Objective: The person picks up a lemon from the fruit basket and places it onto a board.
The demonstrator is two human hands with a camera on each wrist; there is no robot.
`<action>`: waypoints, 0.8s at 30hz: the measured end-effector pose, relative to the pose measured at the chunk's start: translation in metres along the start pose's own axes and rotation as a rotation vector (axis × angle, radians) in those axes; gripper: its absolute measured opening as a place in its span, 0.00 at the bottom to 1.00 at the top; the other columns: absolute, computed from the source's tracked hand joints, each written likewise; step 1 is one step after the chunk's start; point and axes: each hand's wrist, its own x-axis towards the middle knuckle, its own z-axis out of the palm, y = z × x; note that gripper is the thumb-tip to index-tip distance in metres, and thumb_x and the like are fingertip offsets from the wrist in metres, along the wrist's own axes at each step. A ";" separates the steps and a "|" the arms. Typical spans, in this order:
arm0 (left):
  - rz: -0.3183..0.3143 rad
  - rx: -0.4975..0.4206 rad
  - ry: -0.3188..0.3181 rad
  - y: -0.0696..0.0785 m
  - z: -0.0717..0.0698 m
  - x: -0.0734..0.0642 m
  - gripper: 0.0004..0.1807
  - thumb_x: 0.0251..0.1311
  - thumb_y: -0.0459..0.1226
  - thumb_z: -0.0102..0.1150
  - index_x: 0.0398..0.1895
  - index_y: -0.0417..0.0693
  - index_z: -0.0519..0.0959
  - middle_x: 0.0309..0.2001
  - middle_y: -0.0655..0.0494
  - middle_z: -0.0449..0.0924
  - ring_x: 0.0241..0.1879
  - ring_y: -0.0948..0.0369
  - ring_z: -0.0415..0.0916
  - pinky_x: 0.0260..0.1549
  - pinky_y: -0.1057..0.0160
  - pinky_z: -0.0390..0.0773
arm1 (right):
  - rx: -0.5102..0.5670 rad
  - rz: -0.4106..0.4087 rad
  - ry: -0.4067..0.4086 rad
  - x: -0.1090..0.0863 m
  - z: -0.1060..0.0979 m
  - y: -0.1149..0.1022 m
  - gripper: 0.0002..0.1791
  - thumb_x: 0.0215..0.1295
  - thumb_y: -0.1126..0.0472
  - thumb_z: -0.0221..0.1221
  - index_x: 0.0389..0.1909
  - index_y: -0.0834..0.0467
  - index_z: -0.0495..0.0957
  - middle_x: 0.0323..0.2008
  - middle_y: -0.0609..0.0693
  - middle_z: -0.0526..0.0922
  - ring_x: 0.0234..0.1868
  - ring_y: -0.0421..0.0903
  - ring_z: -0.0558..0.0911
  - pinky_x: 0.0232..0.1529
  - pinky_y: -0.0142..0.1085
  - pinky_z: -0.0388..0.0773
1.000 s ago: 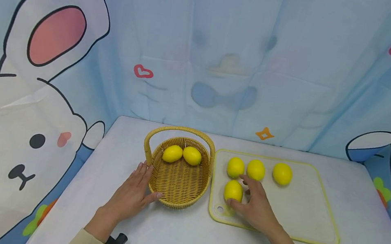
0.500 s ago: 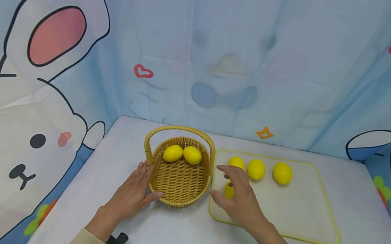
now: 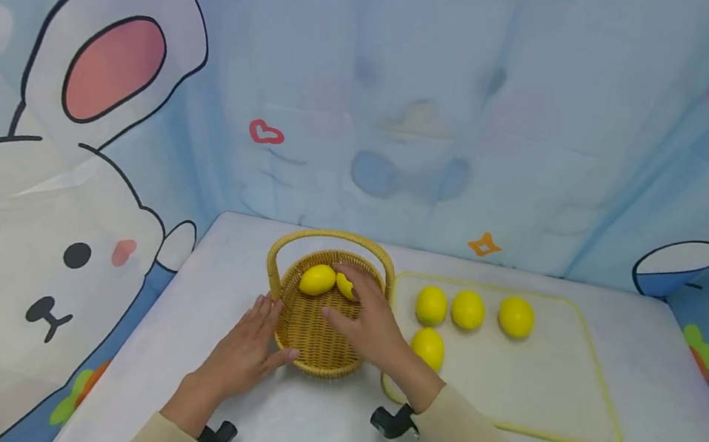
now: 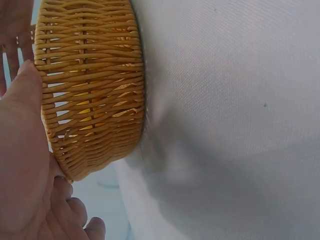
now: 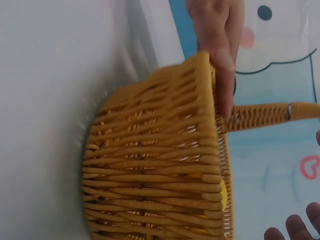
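Wicker basket (image 3: 316, 332) stood upright on the white counter (image 3: 299, 438), left of the cutting board (image 3: 548, 381), its handle (image 3: 339, 235) arched over the far part. The person's left grip (image 3: 243, 352) was at the basket's left side: fingers extended against it, thumb spread well away and reaching over the near rim. The right grip (image 3: 374, 328) hung over the basket's right half, fingers arched, a wide gap between them and the thumb, nothing held. Two lemons lay inside the basket toward the far side: the left lemon (image 3: 317, 280) in plain sight, the right lemon (image 3: 345, 288) partly covered by the right fingers. Contact there: could not tell. On the board, a row of three: first lemon (image 3: 431, 305), second lemon (image 3: 467, 310) just beside it, third lemon (image 3: 517, 317) farther right. A fourth lemon (image 3: 428, 346) sat just near of the first. Patterned blue curtain (image 3: 429, 59) behind the counter.
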 end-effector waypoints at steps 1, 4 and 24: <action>0.001 -0.002 -0.002 0.000 0.001 0.000 0.55 0.74 0.69 0.46 0.86 0.40 0.46 0.86 0.42 0.37 0.86 0.48 0.34 0.83 0.47 0.48 | -0.005 0.007 0.006 0.006 0.003 0.003 0.37 0.73 0.54 0.67 0.79 0.53 0.65 0.78 0.50 0.66 0.77 0.55 0.68 0.74 0.59 0.70; 0.008 -0.002 -0.001 0.000 0.002 0.000 0.54 0.74 0.68 0.46 0.86 0.39 0.47 0.86 0.41 0.38 0.86 0.48 0.35 0.83 0.46 0.49 | -0.034 0.049 0.019 0.019 0.010 0.012 0.38 0.73 0.52 0.66 0.80 0.52 0.65 0.78 0.50 0.65 0.78 0.55 0.67 0.75 0.60 0.68; 0.033 0.008 0.022 -0.002 0.001 0.001 0.54 0.74 0.68 0.45 0.85 0.37 0.48 0.86 0.39 0.38 0.86 0.47 0.37 0.83 0.47 0.50 | -0.088 0.285 -0.034 0.060 0.032 0.047 0.38 0.74 0.60 0.64 0.81 0.49 0.62 0.79 0.53 0.67 0.79 0.56 0.66 0.76 0.56 0.68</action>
